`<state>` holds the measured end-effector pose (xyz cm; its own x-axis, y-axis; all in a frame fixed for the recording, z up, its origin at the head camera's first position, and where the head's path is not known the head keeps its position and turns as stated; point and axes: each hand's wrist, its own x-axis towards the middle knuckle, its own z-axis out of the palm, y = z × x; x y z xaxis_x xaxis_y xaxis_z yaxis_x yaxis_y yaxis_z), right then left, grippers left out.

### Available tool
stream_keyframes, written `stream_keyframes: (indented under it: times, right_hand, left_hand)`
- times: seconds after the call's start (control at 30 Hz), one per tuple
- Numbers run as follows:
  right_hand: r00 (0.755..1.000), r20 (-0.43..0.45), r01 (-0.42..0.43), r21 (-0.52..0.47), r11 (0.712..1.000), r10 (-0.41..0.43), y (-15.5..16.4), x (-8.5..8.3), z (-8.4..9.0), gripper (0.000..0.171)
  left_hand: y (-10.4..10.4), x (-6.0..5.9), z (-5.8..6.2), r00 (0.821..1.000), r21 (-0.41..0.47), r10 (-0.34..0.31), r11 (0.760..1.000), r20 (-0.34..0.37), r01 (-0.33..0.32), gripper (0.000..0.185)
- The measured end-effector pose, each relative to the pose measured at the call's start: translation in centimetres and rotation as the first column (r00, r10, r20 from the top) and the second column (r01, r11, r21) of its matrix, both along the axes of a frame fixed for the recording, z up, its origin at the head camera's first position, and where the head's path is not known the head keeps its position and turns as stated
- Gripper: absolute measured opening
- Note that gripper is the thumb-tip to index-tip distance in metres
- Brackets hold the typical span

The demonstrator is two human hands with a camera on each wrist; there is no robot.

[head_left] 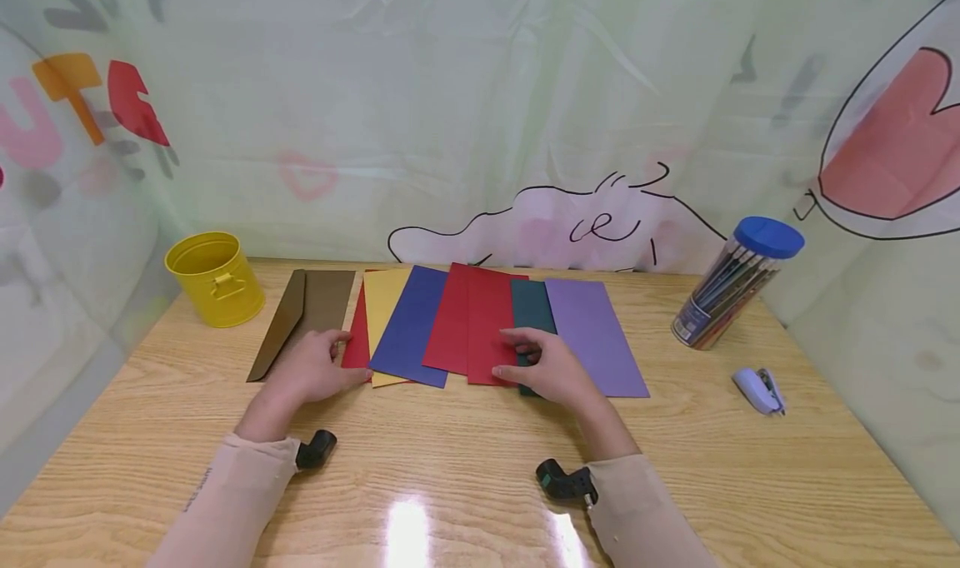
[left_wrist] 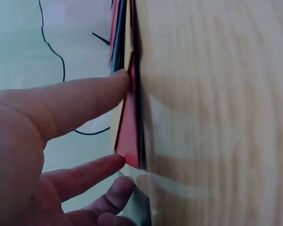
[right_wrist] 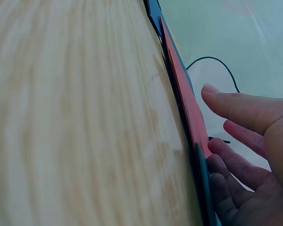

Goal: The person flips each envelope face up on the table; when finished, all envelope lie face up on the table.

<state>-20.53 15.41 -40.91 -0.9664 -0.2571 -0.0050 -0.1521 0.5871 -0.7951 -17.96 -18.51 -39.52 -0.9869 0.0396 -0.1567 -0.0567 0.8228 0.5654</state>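
Note:
A row of overlapping paper envelopes lies across the back of the table. My left hand (head_left: pixel 315 370) is at its left part, thumb touching the near edge by the yellow envelope (head_left: pixel 386 301), forefinger at the side of a partly covered red envelope (left_wrist: pixel 129 143). Beside that hand lies a brown envelope (head_left: pixel 326 301) with its flap folded out. A blue envelope (head_left: pixel 412 326) overlaps the yellow one. My right hand (head_left: pixel 547 364) spreads loosely over two red envelopes' (head_left: pixel 487 326) right side, its lower fingers by the dark green envelope (head_left: pixel 531 301). The purple envelope (head_left: pixel 596 335) lies rightmost.
A yellow bucket (head_left: pixel 240 289) stands at the back left. On the right are a clear tub of pencils (head_left: pixel 723 293) with a blue lid and a small lilac stapler (head_left: pixel 759 391). A printed cloth (head_left: pixel 450 118) hangs behind the wooden table (head_left: pixel 450 468).

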Motion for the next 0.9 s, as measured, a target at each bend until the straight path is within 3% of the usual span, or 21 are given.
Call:
stream_keyframes:
  times: [0.2,0.43,0.63,0.9]
  right_hand:
    - [1.0,-0.006,-0.007,0.016,1.0,0.007,-0.1,0.1,0.0,0.056]
    - [1.0,-0.008,-0.02,0.034,0.999,0.02,-0.1,0.1,-0.1,0.055]
    - [0.999,-0.004,-0.042,0.049,0.998,0.043,-0.1,0.2,-0.3,0.055]
    - [0.999,-0.02,-0.042,0.063,0.997,0.043,-0.3,0.2,-0.5,0.053]
  left_hand:
    - [0.1,0.1,-0.2,0.998,-0.091,-0.041,0.995,-0.04,0.038,0.071]
    - [0.5,0.7,0.5,0.997,-0.178,-0.068,0.982,-0.027,0.062,0.075]
    - [1.1,0.9,1.0,1.0,-0.191,-0.015,0.981,0.002,0.015,0.078]
    - [1.7,1.2,1.7,0.995,-0.149,0.046,0.988,0.091,-0.032,0.036]
